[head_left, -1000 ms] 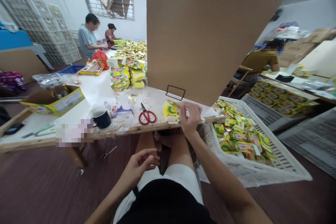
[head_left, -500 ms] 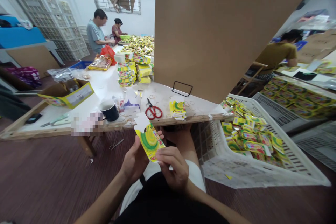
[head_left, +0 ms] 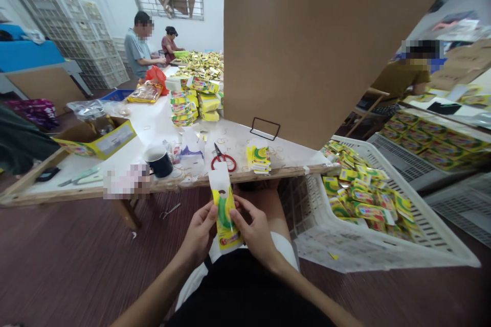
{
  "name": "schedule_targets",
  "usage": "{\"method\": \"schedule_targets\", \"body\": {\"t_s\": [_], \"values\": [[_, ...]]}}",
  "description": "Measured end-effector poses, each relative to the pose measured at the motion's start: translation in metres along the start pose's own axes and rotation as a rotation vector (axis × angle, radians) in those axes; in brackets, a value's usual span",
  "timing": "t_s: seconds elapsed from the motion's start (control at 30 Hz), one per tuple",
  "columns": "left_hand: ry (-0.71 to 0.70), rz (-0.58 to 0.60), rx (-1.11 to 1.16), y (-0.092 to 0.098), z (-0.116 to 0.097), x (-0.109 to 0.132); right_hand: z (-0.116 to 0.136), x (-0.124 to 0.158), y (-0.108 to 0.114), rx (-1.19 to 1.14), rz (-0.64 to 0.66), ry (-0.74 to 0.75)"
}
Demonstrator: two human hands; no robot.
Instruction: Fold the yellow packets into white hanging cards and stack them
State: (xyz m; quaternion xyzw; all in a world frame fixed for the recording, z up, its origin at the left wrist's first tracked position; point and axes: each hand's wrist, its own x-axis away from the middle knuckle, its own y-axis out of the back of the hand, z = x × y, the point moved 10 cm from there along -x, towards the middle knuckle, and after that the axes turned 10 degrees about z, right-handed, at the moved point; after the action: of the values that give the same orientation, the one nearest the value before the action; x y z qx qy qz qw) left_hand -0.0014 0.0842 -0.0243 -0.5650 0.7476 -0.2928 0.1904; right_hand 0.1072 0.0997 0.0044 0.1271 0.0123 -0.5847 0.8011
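A yellow and green printed carton (head_left: 225,214) with a white flap at its top is held upright over my lap. My left hand (head_left: 200,230) grips its left edge between thumb and fingers. On the opposite edge, my right hand (head_left: 255,227) pinches it, thumb on the front. The white flap reaches up in front of the table edge and overlaps the handles of the red scissors (head_left: 229,163). A small stack of flat yellow cartons (head_left: 259,159) lies on the table just beyond my right hand.
To my right stands a white plastic crate (head_left: 383,258) full of yellow packets. A dark mug (head_left: 160,164) and an open yellow box (head_left: 115,140) are on the table's left. A large cardboard sheet (head_left: 299,51) rises behind the scissors. Several people work nearby.
The carton has turned from tilted to nearly upright and narrower to my view. My right hand has moved up from its lower corner to its right edge.
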Motion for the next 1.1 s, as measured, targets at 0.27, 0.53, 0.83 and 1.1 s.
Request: {"method": "schedule_targets", "body": {"t_s": [0.27, 0.53, 0.83, 1.1], "values": [[-0.031, -0.094, -0.266, 0.017, -0.001, 0.000, 0.006, 0.005, 0.001, 0.093, -0.025, 0.039], [-0.095, -0.009, -0.453, -0.004, -0.019, 0.003, 0.004, -0.001, 0.013, -0.039, -0.006, 0.035], [0.009, 0.294, -0.339, -0.026, -0.004, 0.004, 0.016, -0.009, 0.020, -0.046, 0.270, 0.044], [0.036, 0.285, -0.293, -0.030, -0.002, 0.006, 0.024, -0.016, 0.032, -0.041, 0.095, 0.145]]}}
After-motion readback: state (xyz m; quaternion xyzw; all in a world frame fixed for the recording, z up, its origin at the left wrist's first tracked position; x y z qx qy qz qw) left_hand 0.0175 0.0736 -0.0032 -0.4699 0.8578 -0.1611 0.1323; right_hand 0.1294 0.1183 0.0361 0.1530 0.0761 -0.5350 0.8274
